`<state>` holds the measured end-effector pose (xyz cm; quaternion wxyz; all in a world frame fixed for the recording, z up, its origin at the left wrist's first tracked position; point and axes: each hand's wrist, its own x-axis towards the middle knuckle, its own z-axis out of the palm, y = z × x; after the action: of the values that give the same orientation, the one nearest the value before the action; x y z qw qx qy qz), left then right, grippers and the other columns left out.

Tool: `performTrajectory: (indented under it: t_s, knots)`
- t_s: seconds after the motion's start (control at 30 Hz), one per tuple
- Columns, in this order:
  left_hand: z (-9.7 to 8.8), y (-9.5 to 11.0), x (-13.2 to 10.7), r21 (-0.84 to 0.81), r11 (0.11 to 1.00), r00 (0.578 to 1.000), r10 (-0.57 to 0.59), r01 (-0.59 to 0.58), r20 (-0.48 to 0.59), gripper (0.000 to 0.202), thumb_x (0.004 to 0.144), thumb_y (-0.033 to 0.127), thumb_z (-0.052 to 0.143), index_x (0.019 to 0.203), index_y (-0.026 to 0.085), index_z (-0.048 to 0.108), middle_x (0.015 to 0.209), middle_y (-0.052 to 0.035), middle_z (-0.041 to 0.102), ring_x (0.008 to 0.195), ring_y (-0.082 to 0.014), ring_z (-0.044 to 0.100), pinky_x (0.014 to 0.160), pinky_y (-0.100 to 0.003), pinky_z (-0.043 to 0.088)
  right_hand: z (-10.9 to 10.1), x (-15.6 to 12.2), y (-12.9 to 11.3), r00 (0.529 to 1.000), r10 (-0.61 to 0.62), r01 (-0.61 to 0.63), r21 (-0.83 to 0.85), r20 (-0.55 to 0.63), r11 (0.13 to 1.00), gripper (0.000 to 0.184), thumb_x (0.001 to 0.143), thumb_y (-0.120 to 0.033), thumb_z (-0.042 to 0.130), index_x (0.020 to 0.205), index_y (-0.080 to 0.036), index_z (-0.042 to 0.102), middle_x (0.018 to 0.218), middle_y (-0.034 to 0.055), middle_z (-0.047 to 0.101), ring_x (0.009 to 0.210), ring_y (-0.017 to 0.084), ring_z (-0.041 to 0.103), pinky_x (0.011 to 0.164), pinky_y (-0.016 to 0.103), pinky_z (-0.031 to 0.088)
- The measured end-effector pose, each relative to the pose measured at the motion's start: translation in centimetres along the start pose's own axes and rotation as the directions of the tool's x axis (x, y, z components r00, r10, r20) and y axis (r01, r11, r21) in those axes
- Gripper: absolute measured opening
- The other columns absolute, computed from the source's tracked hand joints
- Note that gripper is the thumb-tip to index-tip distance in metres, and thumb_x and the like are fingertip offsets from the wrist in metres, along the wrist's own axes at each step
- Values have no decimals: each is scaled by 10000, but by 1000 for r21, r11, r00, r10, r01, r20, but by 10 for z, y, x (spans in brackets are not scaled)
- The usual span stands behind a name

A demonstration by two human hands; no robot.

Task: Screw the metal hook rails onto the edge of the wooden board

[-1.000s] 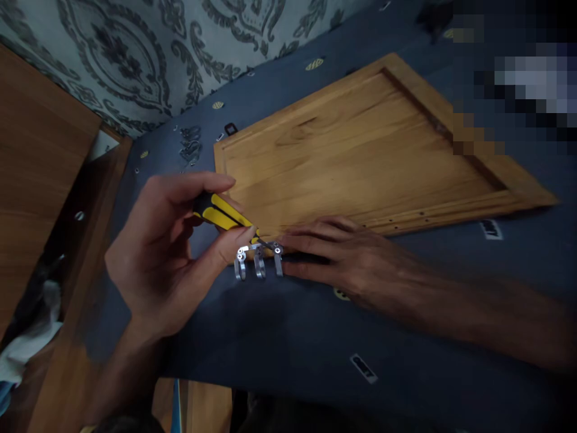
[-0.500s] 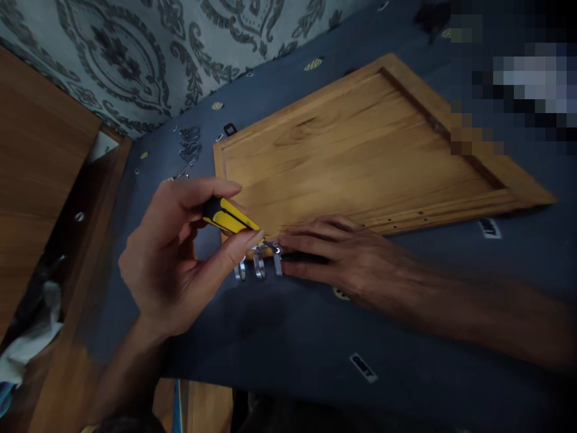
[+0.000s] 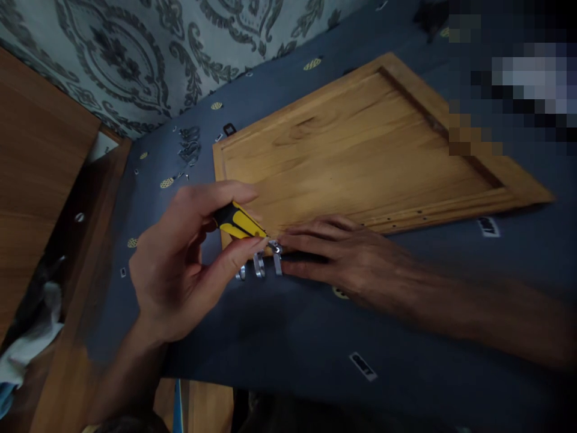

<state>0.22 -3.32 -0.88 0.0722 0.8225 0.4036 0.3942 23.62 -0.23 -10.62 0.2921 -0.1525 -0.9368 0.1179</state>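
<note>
My left hand (image 3: 180, 270) is closed around a small yellow and black screwdriver (image 3: 241, 222), thumb and fingers pinching its handle. The driver slants down to the right, its lower end at a shiny metal hook (image 3: 276, 257) on the near left edge of a wooden panel (image 3: 333, 150). Whether its tip sits in a screw is hard to make out. My right hand (image 3: 356, 252) rests along that edge, fingers stretched over the wood, with fingertips and thumb holding the same hook. Two more metal hooks (image 3: 258, 264) sit to its left, partly behind my left thumb.
The panel lies on a dark blue patterned cloth (image 3: 288, 337). A loose cluster of metal pieces (image 3: 189, 144) lies at the back left, and a small dark frame-like piece (image 3: 229, 129) touches the panel's far corner. Wooden furniture (image 3: 45, 150) stands at left; a patterned wall (image 3: 135, 54) is behind.
My left hand has shifted slightly right with the screwdriver, whose handle has turned a little. My right hand has stayed in place on the hook.
</note>
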Motion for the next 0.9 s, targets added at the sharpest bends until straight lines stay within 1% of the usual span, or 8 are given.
performTrajectory:
  t_s: [0.17, 0.27, 0.33, 0.4, 0.53, 0.67, 0.8, 0.9]
  knots:
    - [3, -1, 3, -11, 999, 999, 31, -31, 25, 547, 889, 137, 764, 1364, 377, 638, 1152, -3, 732, 932, -210, 741, 748, -369, 685, 3, -1, 1, 1000, 27, -27, 1, 15, 1000, 422, 946, -56, 475, 1225, -261, 718, 1347, 98, 708, 1281, 274, 608, 1015, 511, 503]
    - [6, -3, 3, -2, 997, 997, 71, -71, 30, 527, 885, 200, 787, 1360, 371, 633, 1112, 2, 738, 890, -220, 734, 761, -420, 657, 3, -1, 1, 1000, 22, -22, 3, 13, 1000, 397, 970, -70, 465, 1228, -247, 710, 1345, 104, 708, 1281, 271, 607, 1013, 508, 504]
    - [7, -4, 3, -1, 994, 994, 106, -106, 12, 518, 861, 243, 822, 1336, 364, 654, 1086, 11, 744, 848, -219, 724, 733, -427, 648, 1, -1, 1, 1000, 7, -7, 5, -5, 1000, 368, 984, -75, 463, 1221, -220, 705, 1334, 117, 708, 1274, 265, 606, 1010, 487, 505]
    - [6, -3, 3, 1, 996, 996, 91, -91, -8, 529, 853, 235, 833, 1336, 366, 662, 1096, 18, 746, 862, -215, 723, 712, -406, 657, 0, 0, 0, 1000, -5, 5, 1, -16, 1000, 346, 989, -75, 467, 1213, -196, 701, 1322, 127, 709, 1261, 262, 609, 1005, 466, 507]
    - [4, 0, 0, 11, 1000, 1000, 19, -18, -23, 567, 881, 141, 787, 1360, 407, 642, 1193, 41, 728, 964, -202, 727, 792, -359, 687, 0, -1, 0, 1000, -19, 19, -4, -8, 1000, 356, 977, -79, 468, 1230, -189, 693, 1337, 130, 699, 1250, 273, 611, 1001, 470, 505]
    - [2, -1, 1, -16, 999, 999, 32, -32, -29, 583, 862, 73, 778, 1337, 391, 663, 1214, 40, 713, 938, -185, 732, 765, -326, 691, 2, -2, 1, 1000, 1, -1, 2, 6, 1000, 378, 976, -72, 465, 1256, -205, 682, 1370, 120, 683, 1278, 270, 588, 1026, 476, 484]
    - [0, 0, 4, -87, 996, 999, 21, -19, 27, 599, 877, 44, 743, 1379, 353, 636, 1226, 3, 697, 931, -190, 750, 796, -335, 687, 3, -2, 2, 999, -12, 12, 16, -33, 1000, 357, 996, -86, 444, 1227, -205, 689, 1329, 120, 701, 1259, 263, 595, 1012, 472, 490]
    - [-1, 1, 4, -88, 996, 999, 0, 4, 53, 561, 903, 62, 725, 1383, 336, 630, 1156, 8, 719, 961, -200, 750, 846, -335, 673, 2, -1, 2, 999, -9, 9, 5, -31, 1000, 358, 1001, -85, 435, 1210, -212, 697, 1311, 104, 711, 1234, 254, 609, 1006, 456, 494]
